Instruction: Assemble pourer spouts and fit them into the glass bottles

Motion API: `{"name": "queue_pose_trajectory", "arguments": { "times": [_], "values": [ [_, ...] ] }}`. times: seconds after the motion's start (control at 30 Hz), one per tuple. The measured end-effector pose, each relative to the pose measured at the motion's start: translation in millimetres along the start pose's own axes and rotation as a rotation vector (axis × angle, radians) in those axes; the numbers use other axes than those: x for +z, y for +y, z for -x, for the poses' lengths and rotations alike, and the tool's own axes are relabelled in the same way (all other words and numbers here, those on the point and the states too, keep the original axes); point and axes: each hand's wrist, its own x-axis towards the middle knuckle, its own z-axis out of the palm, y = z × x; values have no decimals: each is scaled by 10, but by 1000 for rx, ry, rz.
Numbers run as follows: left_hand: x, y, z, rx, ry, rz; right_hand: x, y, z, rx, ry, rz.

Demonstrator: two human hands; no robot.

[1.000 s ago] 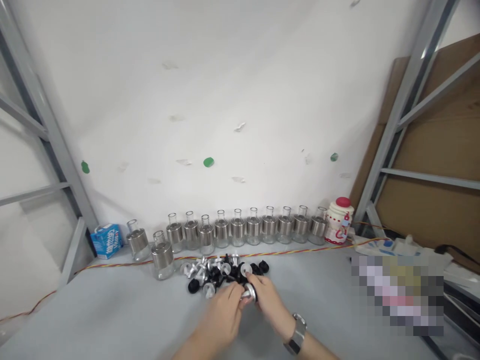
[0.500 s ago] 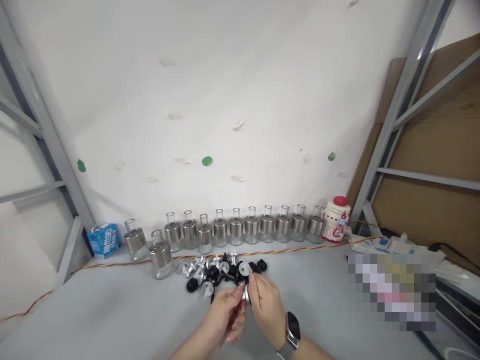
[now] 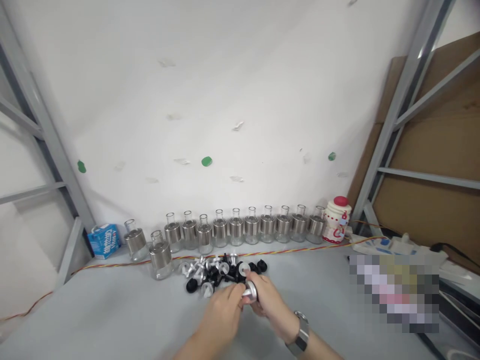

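Close above the table, my left hand (image 3: 223,310) pinches the narrow stem of a silver bottle cap (image 3: 252,291). Fingers of my right hand (image 3: 272,299) close round the cap's wide disc from the other side, and part of it is hidden by them. A pile of loose cap parts lies just beyond both hands: silver pieces (image 3: 198,270), black pieces (image 3: 192,285) and translucent white discs (image 3: 224,268). Behind the pile stands a row of glass bottles with metal sleeves (image 3: 236,227), all upright with bare necks. One bottle (image 3: 161,255) stands forward of the row at left.
A blue carton (image 3: 104,241) stands at the far left, and a cream jar with a red lid (image 3: 336,220) ends the row at right. Twisted red and yellow wire (image 3: 288,251) crosses the grey table (image 3: 112,310). White power strips (image 3: 401,247) and a blurred patch lie at right.
Both hands have turned about the cap, so its silver disc now shows more. My right wrist has rolled and the watch face has turned away. The bottles and pile look unchanged.
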Motion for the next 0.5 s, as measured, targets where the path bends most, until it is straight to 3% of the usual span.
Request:
{"name": "queue_pose_trajectory", "arguments": {
  "times": [0.13, 0.27, 0.4, 0.5],
  "values": [
    [-64, -98, -57, 188, 107, -216, 2, -135, 71, 13, -84, -166],
    [-93, -145, -61, 194, 98, -274, -18, -113, 33, -129, -13, -140],
    [-142, -75, -39, 88, 32, -27, -58, -81, 14, -268, -3, 8],
    [-160, 23, -49, -163, -12, 383, -89, -100, 58, -405, -14, 181]
  ]
}}
